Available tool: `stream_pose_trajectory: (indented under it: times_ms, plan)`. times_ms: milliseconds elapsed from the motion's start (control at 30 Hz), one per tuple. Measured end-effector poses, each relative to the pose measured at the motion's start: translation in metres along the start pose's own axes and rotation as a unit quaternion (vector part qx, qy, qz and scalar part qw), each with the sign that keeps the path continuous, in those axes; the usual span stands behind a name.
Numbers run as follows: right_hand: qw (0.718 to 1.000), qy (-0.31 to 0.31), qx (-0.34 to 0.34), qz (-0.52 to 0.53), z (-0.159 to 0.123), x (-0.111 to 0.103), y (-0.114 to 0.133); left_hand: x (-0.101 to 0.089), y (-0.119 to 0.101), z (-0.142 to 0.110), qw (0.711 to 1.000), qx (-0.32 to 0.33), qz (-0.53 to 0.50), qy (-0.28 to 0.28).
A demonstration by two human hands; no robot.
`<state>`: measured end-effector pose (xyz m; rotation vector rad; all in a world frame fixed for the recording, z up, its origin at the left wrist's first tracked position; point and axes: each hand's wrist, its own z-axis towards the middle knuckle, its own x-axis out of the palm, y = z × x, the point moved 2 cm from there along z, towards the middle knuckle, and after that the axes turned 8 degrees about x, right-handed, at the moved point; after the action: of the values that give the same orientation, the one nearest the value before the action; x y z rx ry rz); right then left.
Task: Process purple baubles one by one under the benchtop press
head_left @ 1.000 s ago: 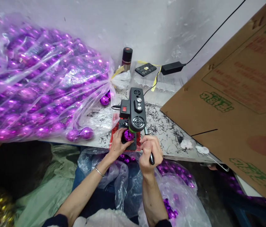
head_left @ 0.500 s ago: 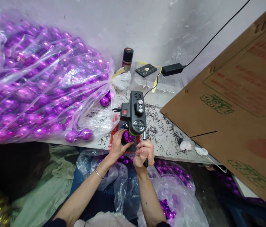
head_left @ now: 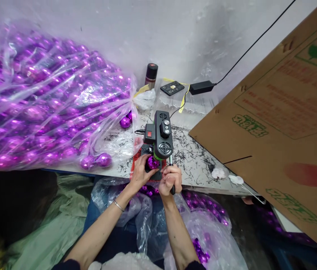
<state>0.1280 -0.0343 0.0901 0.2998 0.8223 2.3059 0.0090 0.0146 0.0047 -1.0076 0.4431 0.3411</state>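
Observation:
A small black bench drill press [head_left: 163, 131] with a red switch stands at the table's front edge, on a red sheet [head_left: 136, 157]. Under its head, my left hand [head_left: 140, 173] grips a shiny purple faceted ball [head_left: 153, 162] between thumb and fingers. My right hand [head_left: 171, 180] is wrapped round the machine's lever handle [head_left: 173, 189], just right of the ball. The head hides the top of the ball and whatever touches it there.
A big clear bag of purple balls [head_left: 48, 101] fills the left. A cardboard box [head_left: 259, 127] leans in at right. Behind are a spray can [head_left: 151, 75], a dark flat device [head_left: 172, 88] and a power adapter [head_left: 202, 87]. Black shavings litter the table [head_left: 192, 176]. Another plastic bag [head_left: 214, 236] lies below.
My view has shifted slightly, and the box sits a little further left in it. Both hands keep their holds on the ball and the lever.

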Motion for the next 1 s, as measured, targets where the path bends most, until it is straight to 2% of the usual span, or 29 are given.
stream_pose_trajectory:
  times_ms: [167,300,467,567,667,733,767,833,900,933,1000]
  plan:
    - [1.000,-0.004,0.002,0.004,-0.006,-0.001,-0.006,0.001,0.000,0.000,1.000,0.011,-0.011,-0.008]
    - [1.000,0.007,-0.020,-0.017,-0.007,-0.001,-0.007,0.002,-0.001,0.003,1.000,0.013,-0.012,-0.006]
    - [0.999,0.010,0.052,0.008,0.030,-0.007,0.020,0.002,0.001,0.004,1.000,0.016,-0.022,0.000]
    - [0.993,0.058,0.101,-0.006,0.053,-0.012,0.038,-0.002,-0.001,-0.022,0.999,0.045,-0.022,0.019]
    - [0.994,0.079,0.074,-0.010,0.055,-0.016,0.042,-0.010,-0.006,-0.060,0.993,0.105,0.001,0.060]
    - [0.995,0.083,0.046,-0.014,0.045,-0.017,0.038,-0.019,-0.006,-0.067,0.988,0.136,0.013,0.078]
    - [0.996,0.081,0.042,-0.018,0.040,-0.017,0.034,-0.027,-0.004,-0.060,0.988,0.138,0.017,0.070]
    - [0.996,0.074,0.044,-0.023,0.030,-0.017,0.029,-0.047,0.007,-0.022,0.993,0.110,0.031,0.016]
    - [0.996,0.067,0.047,-0.021,0.025,-0.016,0.026,-0.071,0.026,0.038,0.995,0.043,0.068,-0.059]
    - [0.997,0.065,0.045,-0.019,0.024,-0.016,0.026,-0.081,0.037,0.070,0.993,0.007,0.089,-0.078]
    - [0.997,0.064,0.041,-0.015,0.024,-0.016,0.027,-0.094,0.059,0.127,0.990,-0.057,0.121,-0.043]
